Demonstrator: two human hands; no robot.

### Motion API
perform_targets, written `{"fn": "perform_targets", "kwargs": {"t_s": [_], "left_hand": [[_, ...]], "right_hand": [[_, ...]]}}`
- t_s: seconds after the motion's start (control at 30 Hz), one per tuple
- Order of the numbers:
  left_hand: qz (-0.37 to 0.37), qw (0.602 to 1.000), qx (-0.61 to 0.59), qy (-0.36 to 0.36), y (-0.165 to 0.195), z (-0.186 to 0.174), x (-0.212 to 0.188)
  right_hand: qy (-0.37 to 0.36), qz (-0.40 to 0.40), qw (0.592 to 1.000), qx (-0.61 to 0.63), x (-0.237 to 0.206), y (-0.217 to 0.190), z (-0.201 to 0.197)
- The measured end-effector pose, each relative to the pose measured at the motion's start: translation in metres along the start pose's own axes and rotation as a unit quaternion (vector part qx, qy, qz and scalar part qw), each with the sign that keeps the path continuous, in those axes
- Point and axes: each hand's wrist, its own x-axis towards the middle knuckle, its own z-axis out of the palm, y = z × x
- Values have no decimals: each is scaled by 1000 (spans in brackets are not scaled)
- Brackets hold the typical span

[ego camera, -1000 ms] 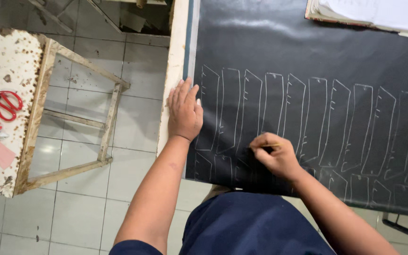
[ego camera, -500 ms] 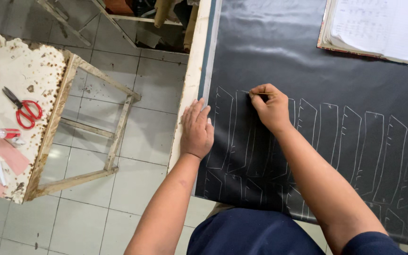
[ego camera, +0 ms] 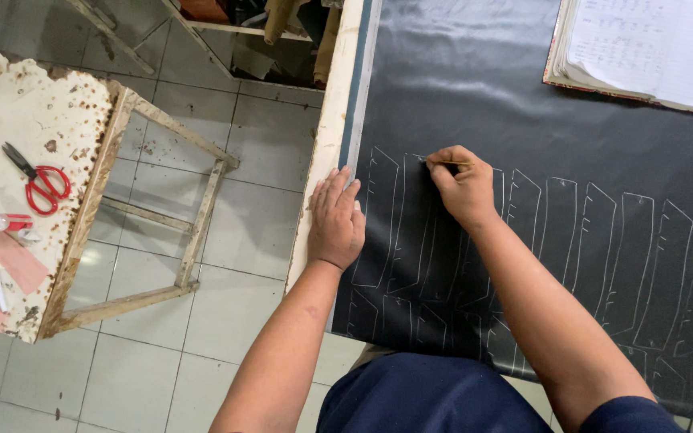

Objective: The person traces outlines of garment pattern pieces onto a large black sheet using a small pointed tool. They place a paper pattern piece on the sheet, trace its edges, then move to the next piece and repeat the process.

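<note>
The right hand [ego camera: 463, 186] pinches a thin marking tool [ego camera: 441, 162], fingers closed on it, tip touching the black sheet [ego camera: 523, 104] at the centre of the frame, atop a row of traced outlines [ego camera: 587, 256]. The left hand [ego camera: 335, 220] lies flat, fingers spread, on the sheet's left edge. An open book [ego camera: 651, 48] sits upper right. Red scissors [ego camera: 42, 183] lie on a worn stool [ego camera: 42, 120] at left.

Dark navy clothing is worn: short sleeves are seen at the upper arms, and navy fabric covers the lap. Both forearms are left bare down to the left hand [ego camera: 335, 218] and the right hand [ego camera: 463, 186]. No rings, watch or gloves can be made out.
</note>
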Motion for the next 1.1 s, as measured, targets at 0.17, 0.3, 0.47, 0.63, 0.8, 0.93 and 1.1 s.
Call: {"fn": "perform_targets", "kwargs": {"t_s": [0.17,0.3,0.47,0.63,0.8,0.93,1.1], "left_hand": [[4,1000,-10,5,-4,-1,-2],[-4,1000,-10,4,-7,1,-4],[-4,1000,1,6,-9,3,-5],[-1,1000,7,8,-11,5,-5],[-5,1000,9,0,-11,5,-6],[-11,1000,15,-6,-10,4,-5],[-2,1000,19,4,-8,4,-5]], "right_hand": [[-107,-11,994,3,-46,-12,2],[-272,10,962,3,-104,-24,15],[-299,-4,954,-6,-129,-28,30],[-295,-60,953,-42,-130,-23,34],[-294,-102,948,-61,-130,-22,35],[-282,-117,951,-41,-130,-24,36],[-269,-115,956,-36,-132,-25,35]]}}
